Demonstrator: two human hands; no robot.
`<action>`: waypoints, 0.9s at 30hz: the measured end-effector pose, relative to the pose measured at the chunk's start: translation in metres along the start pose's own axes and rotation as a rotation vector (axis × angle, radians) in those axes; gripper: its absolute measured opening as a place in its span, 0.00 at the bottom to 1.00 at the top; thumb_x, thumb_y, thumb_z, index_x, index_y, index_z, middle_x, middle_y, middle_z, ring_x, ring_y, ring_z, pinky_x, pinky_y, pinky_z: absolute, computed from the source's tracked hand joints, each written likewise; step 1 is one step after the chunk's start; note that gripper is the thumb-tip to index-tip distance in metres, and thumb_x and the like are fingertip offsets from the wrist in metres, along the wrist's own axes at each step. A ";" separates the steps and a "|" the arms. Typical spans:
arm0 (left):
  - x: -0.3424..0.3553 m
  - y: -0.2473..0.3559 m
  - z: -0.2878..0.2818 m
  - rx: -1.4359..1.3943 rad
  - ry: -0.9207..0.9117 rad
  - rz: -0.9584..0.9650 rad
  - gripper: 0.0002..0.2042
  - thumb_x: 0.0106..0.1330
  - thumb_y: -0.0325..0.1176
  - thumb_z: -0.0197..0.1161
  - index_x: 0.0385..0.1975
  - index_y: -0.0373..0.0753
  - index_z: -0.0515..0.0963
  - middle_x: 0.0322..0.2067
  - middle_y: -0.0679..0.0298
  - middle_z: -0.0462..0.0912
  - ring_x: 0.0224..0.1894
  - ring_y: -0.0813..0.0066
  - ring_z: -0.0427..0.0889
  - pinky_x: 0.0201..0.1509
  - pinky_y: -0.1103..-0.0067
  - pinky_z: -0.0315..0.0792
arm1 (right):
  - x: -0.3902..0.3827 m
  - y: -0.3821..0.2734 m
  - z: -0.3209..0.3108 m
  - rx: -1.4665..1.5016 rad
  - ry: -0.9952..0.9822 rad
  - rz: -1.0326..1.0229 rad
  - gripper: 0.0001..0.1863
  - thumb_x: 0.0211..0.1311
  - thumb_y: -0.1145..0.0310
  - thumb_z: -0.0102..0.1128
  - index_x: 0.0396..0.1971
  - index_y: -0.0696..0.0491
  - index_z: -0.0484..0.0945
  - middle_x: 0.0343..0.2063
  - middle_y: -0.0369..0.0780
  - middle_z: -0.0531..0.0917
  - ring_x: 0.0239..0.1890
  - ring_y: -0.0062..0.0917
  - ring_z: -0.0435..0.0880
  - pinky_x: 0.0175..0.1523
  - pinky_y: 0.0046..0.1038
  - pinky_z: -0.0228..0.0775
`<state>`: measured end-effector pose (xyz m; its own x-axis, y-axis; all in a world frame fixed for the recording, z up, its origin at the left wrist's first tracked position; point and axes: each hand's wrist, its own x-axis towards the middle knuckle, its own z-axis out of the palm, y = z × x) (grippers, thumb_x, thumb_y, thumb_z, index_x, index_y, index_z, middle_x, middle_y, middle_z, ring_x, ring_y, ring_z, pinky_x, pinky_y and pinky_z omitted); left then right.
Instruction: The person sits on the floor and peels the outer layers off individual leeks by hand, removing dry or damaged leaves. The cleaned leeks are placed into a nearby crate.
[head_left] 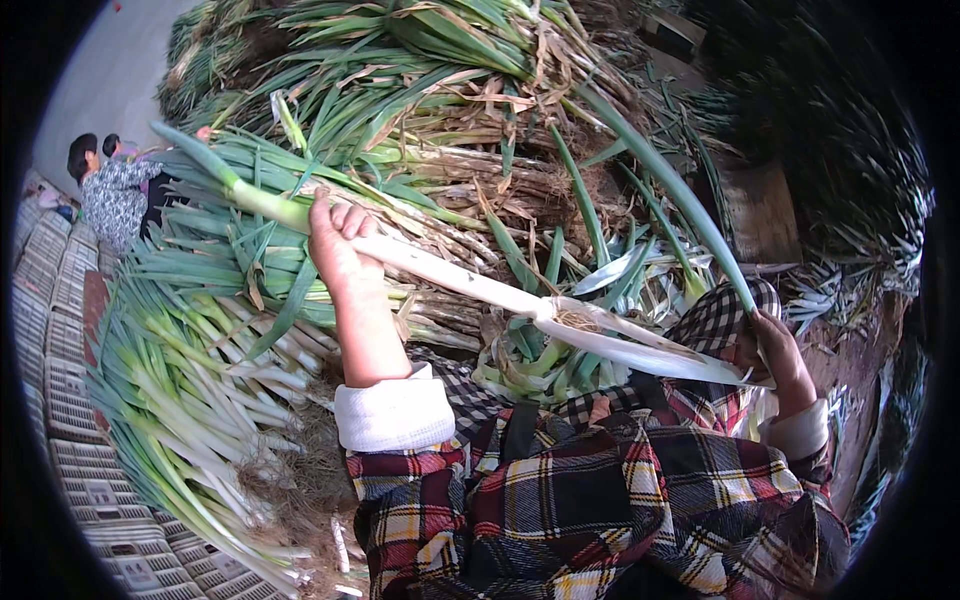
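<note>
My left hand (pixel 345 240) is closed round a long green onion (pixel 450 272), its green top pointing to the upper left. The white shaft slants down to the right, ending in a small tuft of roots near my lap. From that root end, a white outer layer (pixel 640 355) hangs peeled back toward my right hand (pixel 775 355). My right hand is closed on this peeled layer, and a long green leaf (pixel 670 175) rises from the same grip. Its fingertips are partly hidden.
Unpeeled green onions with dry leaves (pixel 470 170) are heaped in front. Cleaner white-stemmed ones (pixel 190 390) lie at my left, beside stacked plastic crates (pixel 75 390). Stripped leaves (pixel 530 365) lie by my lap. A person (pixel 120 195) sits at far left.
</note>
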<state>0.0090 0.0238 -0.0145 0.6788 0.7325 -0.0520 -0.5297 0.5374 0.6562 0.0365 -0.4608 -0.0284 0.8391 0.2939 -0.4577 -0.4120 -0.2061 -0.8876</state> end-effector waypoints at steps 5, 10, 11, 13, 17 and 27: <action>0.026 0.013 -0.028 0.054 0.218 0.113 0.17 0.57 0.38 0.54 0.11 0.47 0.55 0.10 0.76 0.51 0.11 0.87 0.51 0.13 0.86 0.46 | 0.001 0.015 -0.070 -1.010 0.475 -0.263 0.13 0.54 0.64 0.51 0.26 0.61 0.69 0.15 0.44 0.73 0.16 0.24 0.69 0.22 0.27 0.61; 0.017 0.009 -0.014 0.131 0.149 0.191 0.16 0.58 0.39 0.53 0.12 0.47 0.57 0.10 0.76 0.53 0.11 0.86 0.51 0.15 0.85 0.49 | 0.000 -0.001 -0.059 -1.039 0.563 -0.266 0.17 0.51 0.65 0.53 0.38 0.60 0.67 0.31 0.51 0.74 0.35 0.40 0.75 0.38 0.33 0.65; 0.010 -0.002 -0.003 0.138 0.130 0.202 0.16 0.58 0.39 0.53 0.13 0.47 0.57 0.10 0.76 0.54 0.11 0.86 0.51 0.16 0.85 0.49 | 0.005 -0.008 -0.026 -1.171 0.500 -0.375 0.20 0.51 0.65 0.53 0.42 0.60 0.65 0.36 0.51 0.72 0.40 0.40 0.72 0.43 0.35 0.63; -0.018 0.001 0.012 0.202 0.163 0.282 0.13 0.57 0.38 0.54 0.16 0.44 0.60 0.11 0.75 0.57 0.12 0.86 0.56 0.17 0.85 0.55 | 0.040 -0.033 0.047 -1.135 0.269 -0.558 0.27 0.50 0.66 0.55 0.50 0.59 0.59 0.47 0.49 0.66 0.50 0.41 0.64 0.53 0.38 0.57; -0.029 -0.042 0.025 0.299 0.169 0.374 0.11 0.56 0.38 0.57 0.28 0.36 0.69 0.18 0.68 0.68 0.20 0.81 0.69 0.28 0.83 0.68 | 0.066 -0.082 0.185 -1.035 -0.258 -1.014 0.34 0.45 0.70 0.56 0.53 0.62 0.53 0.50 0.52 0.63 0.53 0.40 0.62 0.58 0.35 0.51; -0.038 -0.031 0.037 0.130 0.139 0.158 0.12 0.56 0.39 0.58 0.23 0.40 0.65 0.19 0.72 0.62 0.18 0.86 0.59 0.19 0.88 0.56 | 0.106 0.001 0.242 -0.891 -0.260 -1.040 0.15 0.48 0.69 0.52 0.34 0.57 0.59 0.23 0.46 0.72 0.19 0.40 0.75 0.19 0.35 0.66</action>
<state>0.0182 -0.0358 -0.0049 0.5120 0.8582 -0.0381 -0.5473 0.3601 0.7555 0.0388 -0.2038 -0.0900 0.4875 0.8199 0.3003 0.7973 -0.2779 -0.5358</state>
